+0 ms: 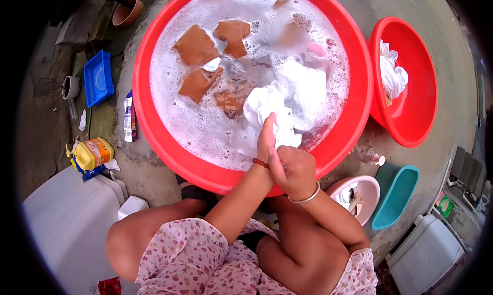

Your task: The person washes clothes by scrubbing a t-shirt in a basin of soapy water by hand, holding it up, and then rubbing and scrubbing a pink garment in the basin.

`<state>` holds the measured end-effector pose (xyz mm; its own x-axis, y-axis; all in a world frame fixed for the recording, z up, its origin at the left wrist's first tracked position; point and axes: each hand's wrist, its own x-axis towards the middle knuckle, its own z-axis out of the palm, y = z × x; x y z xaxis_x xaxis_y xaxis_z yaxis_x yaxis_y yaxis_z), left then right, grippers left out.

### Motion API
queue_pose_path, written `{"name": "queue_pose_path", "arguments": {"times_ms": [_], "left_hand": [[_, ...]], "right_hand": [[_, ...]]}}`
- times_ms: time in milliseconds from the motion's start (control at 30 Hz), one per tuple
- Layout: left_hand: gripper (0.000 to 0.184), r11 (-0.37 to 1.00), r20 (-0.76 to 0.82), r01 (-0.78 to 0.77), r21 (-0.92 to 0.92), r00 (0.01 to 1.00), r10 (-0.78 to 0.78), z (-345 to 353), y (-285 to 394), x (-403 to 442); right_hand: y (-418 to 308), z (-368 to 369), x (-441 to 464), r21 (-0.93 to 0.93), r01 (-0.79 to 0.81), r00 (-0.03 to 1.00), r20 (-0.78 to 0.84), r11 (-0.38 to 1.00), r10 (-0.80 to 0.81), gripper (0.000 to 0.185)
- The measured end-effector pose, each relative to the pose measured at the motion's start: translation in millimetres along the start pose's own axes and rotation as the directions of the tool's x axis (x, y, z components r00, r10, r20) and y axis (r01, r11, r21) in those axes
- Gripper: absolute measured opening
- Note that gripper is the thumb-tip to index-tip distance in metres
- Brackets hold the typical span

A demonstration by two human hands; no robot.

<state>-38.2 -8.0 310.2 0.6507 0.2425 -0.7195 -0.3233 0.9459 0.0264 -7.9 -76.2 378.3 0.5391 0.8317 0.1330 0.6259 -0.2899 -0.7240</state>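
Floral fabric point(185, 249) nearest, both hands point(265, 142) point(297, 166) clench white cloth point(266, 101).

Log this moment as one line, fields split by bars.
left hand: at white cloth, grip unclear | right hand: closed on same cloth | large red tub: sudsy water, brown pieces afloat

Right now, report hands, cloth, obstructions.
Left hand against white cloth, right hand fisted close by; grip unclear. Cloth bunched in red basin. Brown fabric afloat nearby; nothing visibly blocking hands.
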Motion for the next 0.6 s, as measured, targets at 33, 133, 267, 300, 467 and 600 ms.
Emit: {"name": "queue_pose_path", "arguments": {"times_ms": [33,133,267,300,467,600], "left_hand": [[0.029,1.0,-0.011,0.009,-0.022,1.0,-0.009,0,0,0],[0.029,0.995,-0.025,-0.097,-0.01,0.995,0.097,19,6,-17],[0.036,0.983,0.043,-0.18,-0.037,0.982,0.182,56,24,-30],[0.04,0.967,0.049,-0.252,-0.03,0.966,0.253,57,31,-31],[0.054,0.971,0.085,-0.205,-0.126,0.973,0.216,25,55,-10],[0.064,0.998,-0.146,0.043,0.035,0.989,-0.037,16,26,-9]], "right_hand": [[-3,1,0,-0.084,0.059,0.998,-0.016,0.995,-0.061,0.03],[42,2,17,-0.159,-0.121,0.977,-0.195,0.98,0.089,0.034],[91,-10,7,0.614,-0.543,0.827,0.269,0.574,0.494,0.034],[82,-18,3,0.655,-0.574,0.816,0.407,0.492,0.412,0.032],[81,-30,14,0.687,-0.686,0.689,0.509,0.239,0.516,0.028],[140,-21,16,0.122,-0.536,0.837,-0.054,0.835,0.545,0.03]]}}
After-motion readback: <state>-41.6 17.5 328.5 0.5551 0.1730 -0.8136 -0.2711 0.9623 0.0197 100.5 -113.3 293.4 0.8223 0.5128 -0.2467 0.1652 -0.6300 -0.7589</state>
